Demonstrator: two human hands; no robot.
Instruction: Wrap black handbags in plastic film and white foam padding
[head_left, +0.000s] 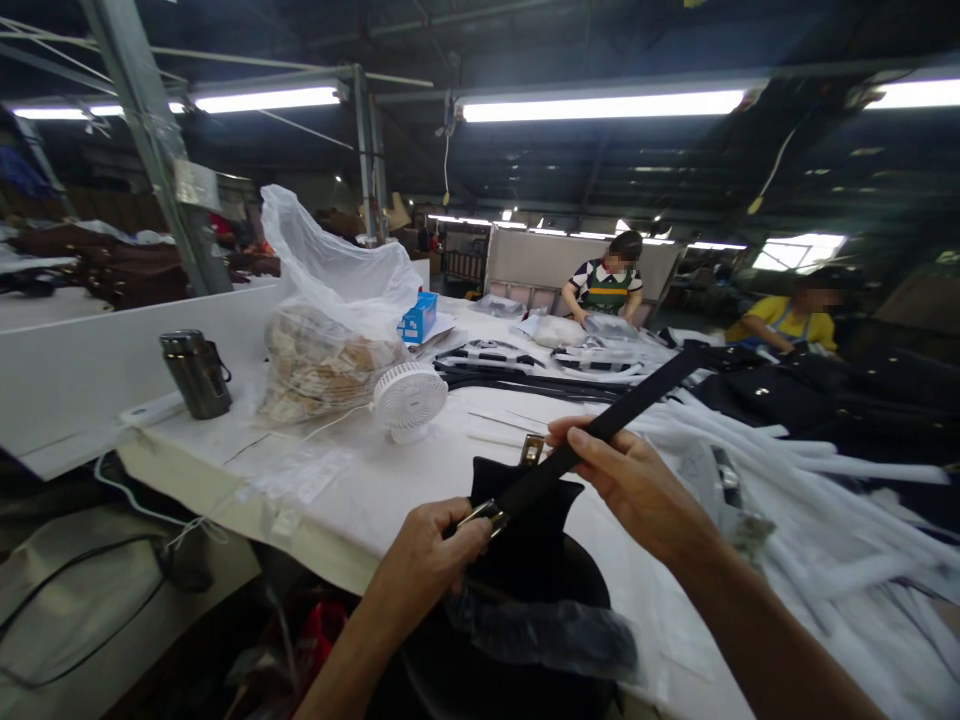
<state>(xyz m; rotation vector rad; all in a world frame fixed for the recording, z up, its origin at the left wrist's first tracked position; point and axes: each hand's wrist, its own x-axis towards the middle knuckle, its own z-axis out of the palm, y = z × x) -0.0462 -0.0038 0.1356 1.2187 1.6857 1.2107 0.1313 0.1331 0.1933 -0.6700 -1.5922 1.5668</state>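
A black strap (634, 400) runs diagonally up to the right between my two hands. My left hand (439, 550) is closed on its lower end, at a metal buckle (487, 515). Higher up, my right hand (626, 480) pinches the strap between thumb and fingers. Beneath the strap is a black bag (525, 560) at the table edge, with a second gold-coloured metal fitting (532, 450) near its top. Clear plastic wrap (551, 635) covers a dark part lying across the bag's front. Part of the bag is hidden by the strap and my left hand.
On the white table (352, 500) stand a small white fan (410, 398), a dark flask (196, 375), a big plastic bag (322, 360) and a blue box (418, 318). White wrapped strips (810, 480) spread at right. Two people (611, 285) work farther back.
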